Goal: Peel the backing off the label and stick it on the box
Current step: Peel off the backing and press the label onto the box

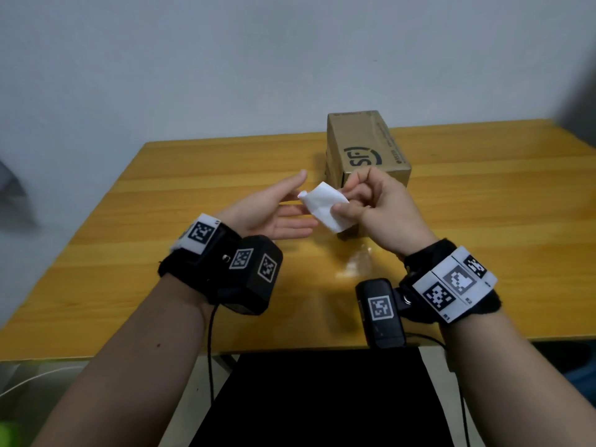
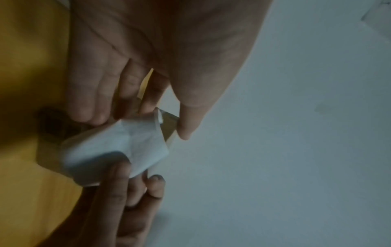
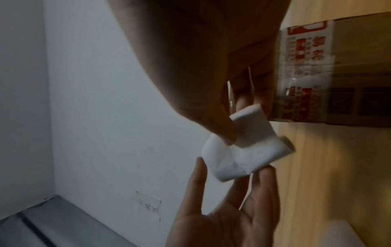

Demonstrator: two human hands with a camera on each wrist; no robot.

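My right hand [image 1: 374, 208] pinches the white label [image 1: 325, 204] between thumb and curled fingers, holding it in the air over the middle of the desk [image 1: 161, 221], just in front of the near face of the cardboard box [image 1: 367, 146]. My left hand [image 1: 274, 211] lies open beside it, palm up, fingers straight, with the fingertips [image 3: 201, 165] at the label's free end; I cannot say whether they touch the paper. In the wrist views the label [image 2: 118, 147] is curled and creased, and one end looks folded over on itself [image 3: 247, 128], which I take for a layer starting to lift, though I cannot be sure which layer is the backing. To do this step well I would work a fingernail into a corner to split the two layers, then draw the backing away slowly and low along the sheet, keeping the sticky side off my fingers and off itself. The box stands towards the far edge of the desk, taped shut from what I see, so its contents are hidden; nothing is stuck to its top yet.
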